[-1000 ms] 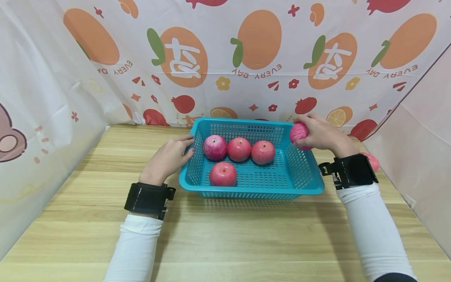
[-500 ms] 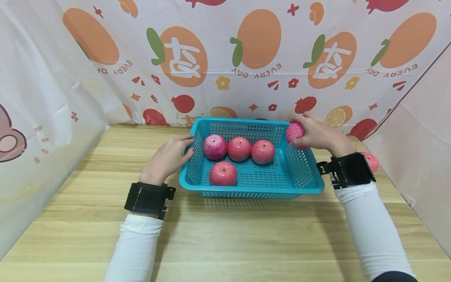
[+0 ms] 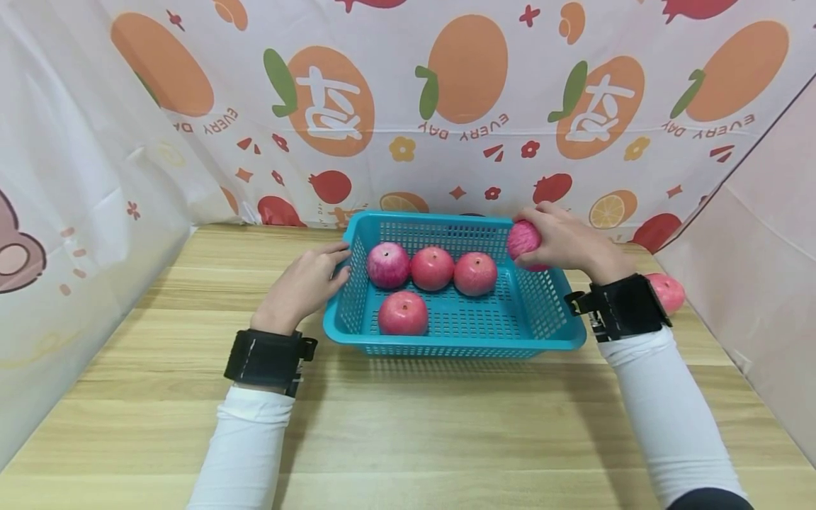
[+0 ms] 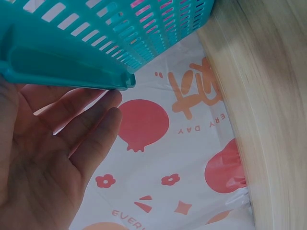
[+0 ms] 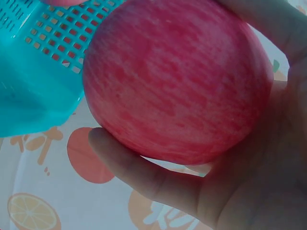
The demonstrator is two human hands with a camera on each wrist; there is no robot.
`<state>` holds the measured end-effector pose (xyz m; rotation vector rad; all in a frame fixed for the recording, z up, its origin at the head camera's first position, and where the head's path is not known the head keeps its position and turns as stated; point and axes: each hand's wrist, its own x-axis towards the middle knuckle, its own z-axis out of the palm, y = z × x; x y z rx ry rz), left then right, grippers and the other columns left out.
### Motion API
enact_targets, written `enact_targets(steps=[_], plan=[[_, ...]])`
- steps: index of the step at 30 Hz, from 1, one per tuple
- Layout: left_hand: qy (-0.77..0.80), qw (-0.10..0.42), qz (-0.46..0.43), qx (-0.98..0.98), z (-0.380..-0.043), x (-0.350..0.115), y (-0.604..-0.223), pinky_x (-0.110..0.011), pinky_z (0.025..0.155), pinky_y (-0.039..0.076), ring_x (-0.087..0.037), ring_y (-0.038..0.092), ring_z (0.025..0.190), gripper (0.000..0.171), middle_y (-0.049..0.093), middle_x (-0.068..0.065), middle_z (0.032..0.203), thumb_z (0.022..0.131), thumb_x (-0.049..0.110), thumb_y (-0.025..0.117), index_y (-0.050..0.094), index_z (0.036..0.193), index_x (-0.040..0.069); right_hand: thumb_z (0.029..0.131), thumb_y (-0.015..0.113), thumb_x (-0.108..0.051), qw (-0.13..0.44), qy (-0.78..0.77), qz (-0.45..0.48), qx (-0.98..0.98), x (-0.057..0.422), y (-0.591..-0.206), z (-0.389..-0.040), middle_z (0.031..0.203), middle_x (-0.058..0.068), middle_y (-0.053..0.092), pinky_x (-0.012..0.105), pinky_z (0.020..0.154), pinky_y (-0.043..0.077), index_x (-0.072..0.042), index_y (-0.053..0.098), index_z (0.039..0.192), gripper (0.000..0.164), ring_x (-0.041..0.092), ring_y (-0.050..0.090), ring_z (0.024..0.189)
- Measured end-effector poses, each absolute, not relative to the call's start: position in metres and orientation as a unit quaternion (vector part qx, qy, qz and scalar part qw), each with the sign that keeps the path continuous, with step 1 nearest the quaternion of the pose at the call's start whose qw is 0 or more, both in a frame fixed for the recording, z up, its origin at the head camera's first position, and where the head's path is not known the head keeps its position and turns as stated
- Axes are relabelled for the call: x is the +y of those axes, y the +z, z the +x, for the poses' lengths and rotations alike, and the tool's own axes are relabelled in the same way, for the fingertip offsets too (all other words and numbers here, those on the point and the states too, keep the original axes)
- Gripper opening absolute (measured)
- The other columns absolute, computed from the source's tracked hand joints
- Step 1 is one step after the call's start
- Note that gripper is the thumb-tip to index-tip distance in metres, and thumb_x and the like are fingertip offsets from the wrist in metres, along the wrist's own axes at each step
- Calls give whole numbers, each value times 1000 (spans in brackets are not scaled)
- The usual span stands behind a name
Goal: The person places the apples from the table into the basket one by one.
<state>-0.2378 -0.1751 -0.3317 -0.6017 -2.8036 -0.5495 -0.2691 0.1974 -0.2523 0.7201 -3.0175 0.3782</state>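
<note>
A blue perforated plastic basket stands on the wooden table with several red apples inside. One purplish striped apple sits at the left of the back row, beside two redder ones. Closer to the front lies another red apple. My right hand grips a pinkish-red apple over the basket's back right corner, fingers and thumb curled round it. At the left rim, my left hand rests with relaxed fingers; in the left wrist view, its fingertips touch the rim's underside.
Beyond my right wrist, another red apple lies on the table near the right side. A white fruit-print cloth hangs close behind the basket, and plain pale sheeting borders the right.
My right hand has moved a little to the left with its apple, further over the basket. The left hand and the basket have stayed in place.
</note>
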Motion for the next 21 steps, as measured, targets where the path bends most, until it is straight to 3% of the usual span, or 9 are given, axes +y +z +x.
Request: enact_targets(steps=[15, 21], plan=[[-186, 114, -206, -954, -238, -175, -331, -35, 69, 55, -33, 51, 106, 42, 46, -21, 130, 85, 14, 60, 51, 121, -6, 67, 76, -28, -8, 125, 244, -962, 182, -254, -268, 112, 14, 43, 47, 69, 52, -13, 48, 120, 62, 31, 41, 99], [-185, 114, -207, -954, -238, -175, -331, -40, 74, 53, -34, 50, 106, 42, 46, -21, 129, 85, 13, 60, 51, 121, -6, 66, 76, -28, -8, 120, 249, -961, 176, -256, -267, 114, 14, 42, 46, 68, 53, -13, 49, 120, 62, 30, 41, 99]])
